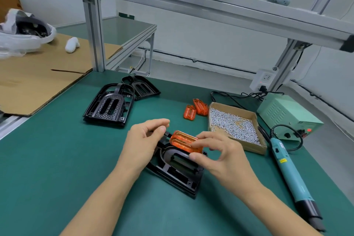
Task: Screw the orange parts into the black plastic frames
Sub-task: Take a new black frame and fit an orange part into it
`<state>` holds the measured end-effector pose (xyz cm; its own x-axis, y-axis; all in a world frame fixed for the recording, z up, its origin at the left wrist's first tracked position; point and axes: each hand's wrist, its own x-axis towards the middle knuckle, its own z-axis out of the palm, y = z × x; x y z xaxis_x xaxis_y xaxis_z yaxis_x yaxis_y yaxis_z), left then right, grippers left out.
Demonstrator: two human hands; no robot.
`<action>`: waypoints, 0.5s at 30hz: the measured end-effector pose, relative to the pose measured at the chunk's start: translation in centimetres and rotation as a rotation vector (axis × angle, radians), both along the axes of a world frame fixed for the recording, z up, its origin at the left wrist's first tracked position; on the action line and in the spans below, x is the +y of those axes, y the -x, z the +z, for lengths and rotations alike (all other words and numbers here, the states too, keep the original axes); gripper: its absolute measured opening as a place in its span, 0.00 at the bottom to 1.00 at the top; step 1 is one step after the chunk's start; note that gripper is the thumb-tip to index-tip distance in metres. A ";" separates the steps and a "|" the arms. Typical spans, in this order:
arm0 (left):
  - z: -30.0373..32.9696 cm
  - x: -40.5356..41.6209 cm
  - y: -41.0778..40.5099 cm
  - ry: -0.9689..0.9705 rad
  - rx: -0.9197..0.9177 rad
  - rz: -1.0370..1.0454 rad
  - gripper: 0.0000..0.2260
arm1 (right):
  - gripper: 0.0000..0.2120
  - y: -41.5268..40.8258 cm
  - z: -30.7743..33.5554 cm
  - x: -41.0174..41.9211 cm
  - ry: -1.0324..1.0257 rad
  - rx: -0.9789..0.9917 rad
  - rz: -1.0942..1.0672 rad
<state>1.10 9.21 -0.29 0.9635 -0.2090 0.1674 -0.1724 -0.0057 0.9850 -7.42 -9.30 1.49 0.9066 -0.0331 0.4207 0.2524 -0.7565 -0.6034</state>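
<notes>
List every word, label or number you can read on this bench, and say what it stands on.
None can be read.
Yellow label on the electric screwdriver: too small.
Markings on the green power supply: blurred.
Symbols on the wall socket: too small.

The orange part (185, 141) is translucent, glossy plastic; the black frame (177, 170) is duller plastic (faintly shiny). Matt green mat (57, 168), rough brown cardboard box (249, 146) of bright metal screws (232, 123).
</notes>
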 end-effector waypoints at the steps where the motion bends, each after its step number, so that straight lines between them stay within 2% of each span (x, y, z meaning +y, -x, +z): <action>1: -0.1 0.3 -0.2 -0.155 -0.073 0.022 0.13 | 0.08 0.1 -0.5 -0.1 -0.027 0.049 -0.015; 3: -0.6 0.7 -0.5 -0.386 -0.164 0.003 0.14 | 0.07 0.4 -1.5 -0.3 -0.023 0.111 -0.030; 6: -1.3 0.6 -0.6 -0.580 -0.228 0.009 0.13 | 0.07 0.8 -2.6 -0.3 -0.003 0.162 -0.027; 15: -1.2 0.9 -0.2 -0.623 -0.279 0.051 0.12 | 0.08 -0.5 -2.2 -1.8 0.229 0.227 0.078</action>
